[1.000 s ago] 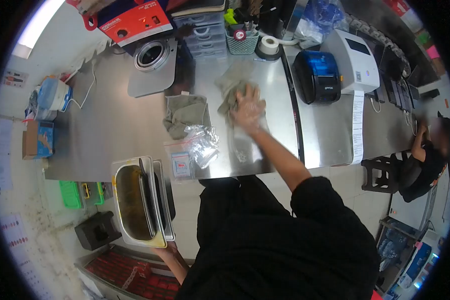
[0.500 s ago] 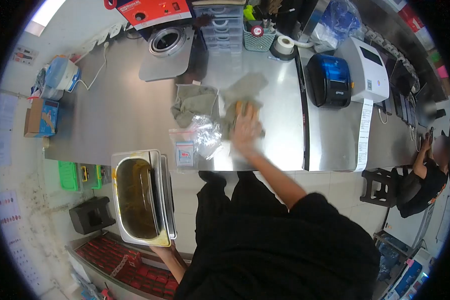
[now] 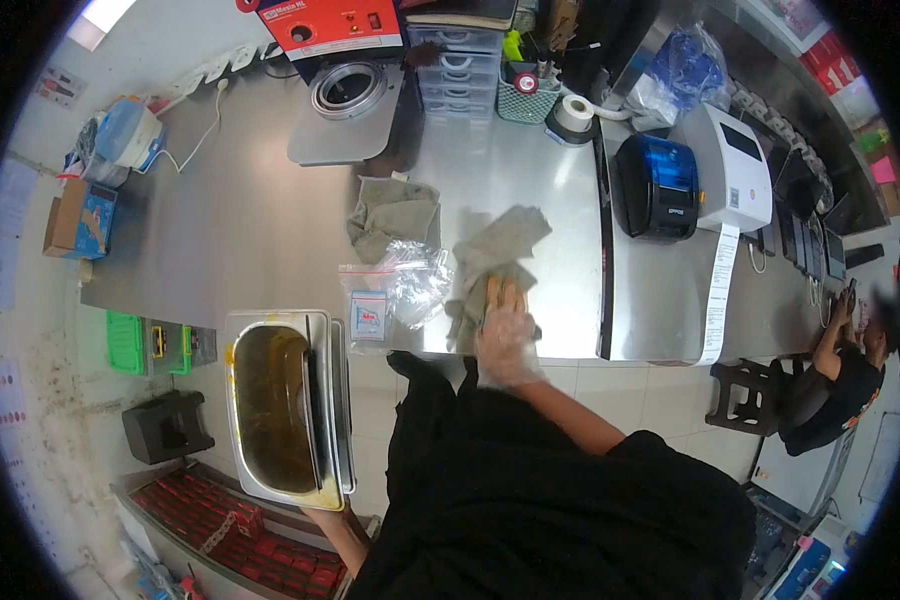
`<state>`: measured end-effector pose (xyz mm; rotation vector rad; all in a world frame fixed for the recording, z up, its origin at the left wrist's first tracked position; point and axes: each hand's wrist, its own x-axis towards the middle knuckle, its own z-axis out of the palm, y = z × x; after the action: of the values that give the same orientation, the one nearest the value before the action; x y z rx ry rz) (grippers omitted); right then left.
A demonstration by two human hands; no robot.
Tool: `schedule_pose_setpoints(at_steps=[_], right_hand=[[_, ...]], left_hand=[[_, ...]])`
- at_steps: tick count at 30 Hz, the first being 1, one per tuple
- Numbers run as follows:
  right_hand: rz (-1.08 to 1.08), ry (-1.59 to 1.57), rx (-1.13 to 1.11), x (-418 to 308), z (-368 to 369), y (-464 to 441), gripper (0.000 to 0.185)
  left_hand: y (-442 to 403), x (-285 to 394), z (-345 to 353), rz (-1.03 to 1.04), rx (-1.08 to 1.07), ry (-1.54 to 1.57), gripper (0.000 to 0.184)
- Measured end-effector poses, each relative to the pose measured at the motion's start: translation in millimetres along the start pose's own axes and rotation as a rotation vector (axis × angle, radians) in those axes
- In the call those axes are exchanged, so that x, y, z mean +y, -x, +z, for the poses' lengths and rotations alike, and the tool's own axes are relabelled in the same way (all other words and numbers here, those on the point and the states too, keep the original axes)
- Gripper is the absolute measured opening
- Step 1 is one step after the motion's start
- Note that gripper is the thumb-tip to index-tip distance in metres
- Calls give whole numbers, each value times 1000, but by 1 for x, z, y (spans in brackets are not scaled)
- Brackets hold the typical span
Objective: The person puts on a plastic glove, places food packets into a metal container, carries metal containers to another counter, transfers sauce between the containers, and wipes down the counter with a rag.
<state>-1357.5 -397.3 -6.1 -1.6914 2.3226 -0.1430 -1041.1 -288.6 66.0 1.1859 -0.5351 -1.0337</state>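
My right hand (image 3: 508, 345), in a clear plastic glove, presses down on a grey-green cloth (image 3: 510, 238) near the front edge of the steel table. Its fingers are bent over the cloth, and something orange-brown shows at the fingertips, too small to name. My left hand (image 3: 327, 520) grips a stack of steel food pans (image 3: 342, 400) at the near end, left of my body; its fingers are mostly hidden underneath. Yellow-brown residue coats the inside of the top pan. A second grey-green cloth (image 3: 395, 215) lies crumpled left of my right hand, beside clear plastic bags (image 3: 415, 285).
A sealing machine (image 3: 345, 125), plastic drawers (image 3: 457, 75) and a basket of tools (image 3: 527, 103) line the table's back. To the right stand a black printer (image 3: 657, 190) and a white printer (image 3: 725, 170). A person (image 3: 832, 390) sits at the far right.
My right hand has drawn the cloth toward me, to the front edge of the table. The pans in my left hand have barely moved. The view has shifted slightly.
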Motion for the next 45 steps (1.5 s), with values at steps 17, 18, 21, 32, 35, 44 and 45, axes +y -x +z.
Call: schedule_pose_setpoints(at_steps=[17,18,21,32,35,44,45], right_hand=[[-497,-109,173,-122,13,-206,33],[-483,-182,234,-111,44,-234,29],[-412,-146,477,-53,27,-258,21],[-362,479,874,59,-116,-193,27],[-702,-180,882,-153,-116,-79,32],[-1265,-564,-947,-526,86,166,36],[-1237,-536,-1189,-550,102,187,36]], left_hand=[[51,9,-2,53,203,207,49],[54,13,-6,54,204,230,49],[52,21,-25,51,212,282,48],[19,67,-148,184,124,452,46],[12,98,-212,318,148,399,46],[26,138,-349,499,480,482,41],[28,142,-356,591,494,497,40]])
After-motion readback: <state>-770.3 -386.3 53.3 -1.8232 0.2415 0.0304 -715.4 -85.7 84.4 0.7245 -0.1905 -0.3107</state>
